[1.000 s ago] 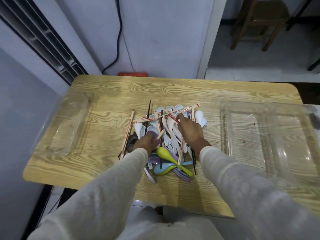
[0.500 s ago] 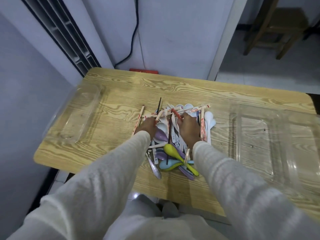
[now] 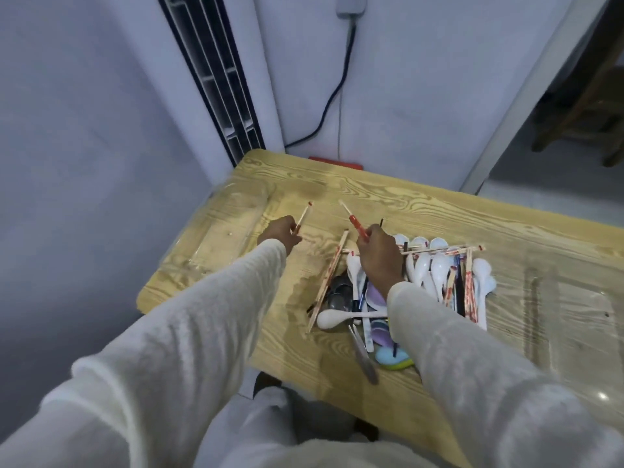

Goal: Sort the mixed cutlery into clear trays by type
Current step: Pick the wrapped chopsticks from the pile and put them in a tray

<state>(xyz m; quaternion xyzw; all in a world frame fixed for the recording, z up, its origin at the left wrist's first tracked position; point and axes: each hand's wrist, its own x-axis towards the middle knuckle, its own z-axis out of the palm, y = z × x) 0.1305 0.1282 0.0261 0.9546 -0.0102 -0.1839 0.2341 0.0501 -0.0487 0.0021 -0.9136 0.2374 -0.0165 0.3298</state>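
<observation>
No writing can be read anywhere. The chopsticks (image 3: pixel 468 288) lying just right of the right hand (image 3: pixel 380 258) carry red printing, too small and blurred to make out. The red marks on the chopstick (image 3: pixel 354 221) gripped by that hand, and on the one pinched in the left hand (image 3: pixel 280 231), are also unreadable.

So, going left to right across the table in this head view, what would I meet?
left clear tray → left hand holding a chopstick → right hand holding a second chopstick → white spoons → right clear tray
</observation>
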